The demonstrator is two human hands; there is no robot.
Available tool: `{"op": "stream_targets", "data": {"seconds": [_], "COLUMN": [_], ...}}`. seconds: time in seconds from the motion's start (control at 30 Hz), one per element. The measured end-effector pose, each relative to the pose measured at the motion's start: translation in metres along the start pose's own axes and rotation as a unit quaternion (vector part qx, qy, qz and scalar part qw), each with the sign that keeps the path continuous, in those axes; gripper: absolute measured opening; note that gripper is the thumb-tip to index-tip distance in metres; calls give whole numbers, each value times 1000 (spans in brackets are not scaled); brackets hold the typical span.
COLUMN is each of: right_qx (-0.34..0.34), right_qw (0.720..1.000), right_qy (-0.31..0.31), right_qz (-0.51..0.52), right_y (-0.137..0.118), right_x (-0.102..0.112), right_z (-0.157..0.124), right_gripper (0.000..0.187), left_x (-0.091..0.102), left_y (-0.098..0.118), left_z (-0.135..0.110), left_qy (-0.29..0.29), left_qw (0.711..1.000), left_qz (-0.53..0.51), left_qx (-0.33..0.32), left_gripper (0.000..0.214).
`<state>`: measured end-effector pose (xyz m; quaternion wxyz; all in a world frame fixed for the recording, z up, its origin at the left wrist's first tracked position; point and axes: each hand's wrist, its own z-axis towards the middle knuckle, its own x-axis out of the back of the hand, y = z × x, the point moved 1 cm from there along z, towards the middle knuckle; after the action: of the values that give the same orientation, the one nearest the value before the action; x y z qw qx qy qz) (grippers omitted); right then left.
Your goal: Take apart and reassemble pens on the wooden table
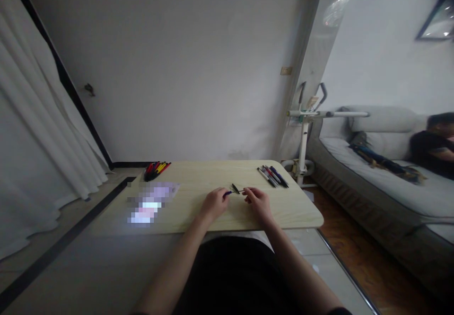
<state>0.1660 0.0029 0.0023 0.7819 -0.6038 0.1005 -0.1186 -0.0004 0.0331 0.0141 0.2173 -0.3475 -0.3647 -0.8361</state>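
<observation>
My left hand [215, 202] is closed around a dark blue pen piece [227, 193], low over the middle of the table. Opposite it, my right hand [258, 201] pinches the far end of a thin dark rod, which looks like a pen refill [240, 191]. The rod runs in line with the blue piece, between the two hands; whether they are joined is too small to tell. Just behind it lies a short black pen part [234, 188], pointing away to the left.
On the light wooden table [191, 175], several coloured pens [156, 169] are heaped at the back left and several more pens [273, 176] lie at the back right. A blurred-out bright phone-like shape [147, 206] is on the left. A person [434, 144] is on the sofa [383, 163].
</observation>
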Motion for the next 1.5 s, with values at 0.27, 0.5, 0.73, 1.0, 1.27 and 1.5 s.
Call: {"op": "stream_targets", "data": {"seconds": [0.27, 0.5, 0.73, 1.0, 1.27, 1.5], "right_qx": [18, 29, 32, 31, 31, 17], "right_qw": [999, 995, 992, 990, 987, 988], "right_qy": [-16, -32, -55, -86, -103, -109], "right_qz": [-47, -89, -108, -110, -118, -110], "right_y": [2, 1, 4, 6, 3, 2], "right_x": [-3, -4, -5, -6, -9, -17], "right_z": [1, 1, 1, 2, 5, 4], "right_gripper": [35, 33, 33, 33, 31, 32], "left_x": [1, 2, 2, 0, 0, 0], "left_y": [1, 4, 3, 1, 1, 0], "left_z": [0, -1, 0, -1, -1, -1], "left_qy": [1, -7, -5, -4, -6, -2], "left_qw": [1000, 1000, 999, 999, 999, 999], "left_qz": [-5, 2, 9, 17, 17, 24], "left_qx": [-25, -22, -43, -40, -35, -31], "left_gripper": [17, 16, 15, 13, 15, 15]}}
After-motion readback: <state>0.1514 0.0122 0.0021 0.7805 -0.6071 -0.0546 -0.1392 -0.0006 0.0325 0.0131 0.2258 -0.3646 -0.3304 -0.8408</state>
